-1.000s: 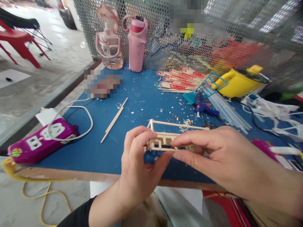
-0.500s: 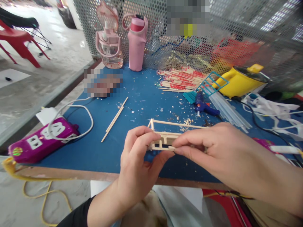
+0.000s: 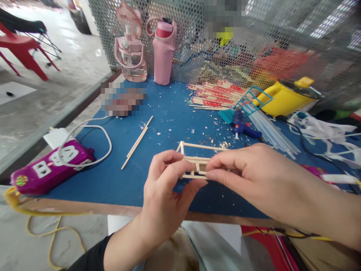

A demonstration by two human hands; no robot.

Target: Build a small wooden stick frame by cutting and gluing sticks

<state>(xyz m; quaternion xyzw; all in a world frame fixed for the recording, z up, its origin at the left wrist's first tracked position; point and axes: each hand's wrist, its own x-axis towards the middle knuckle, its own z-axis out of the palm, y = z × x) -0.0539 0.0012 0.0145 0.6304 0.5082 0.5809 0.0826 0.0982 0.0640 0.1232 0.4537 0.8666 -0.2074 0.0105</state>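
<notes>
Both hands, left hand (image 3: 163, 195), right hand (image 3: 248, 177), fingers pinched on thin pale wooden stick frame (image 3: 196, 165) (boxy, open), blue table (image 3: 113, 180).

The left hand (image 3: 166, 195) rises from the near edge, palm turned right, fingers curled and thumb pinching toward the forefinger. The right hand (image 3: 248, 177) reaches in from the right, back upward, thumb and forefinger pressed together, tips almost meeting the left fingertips. A dark sleeve (image 3: 90, 258) covers the left forearm.
</notes>
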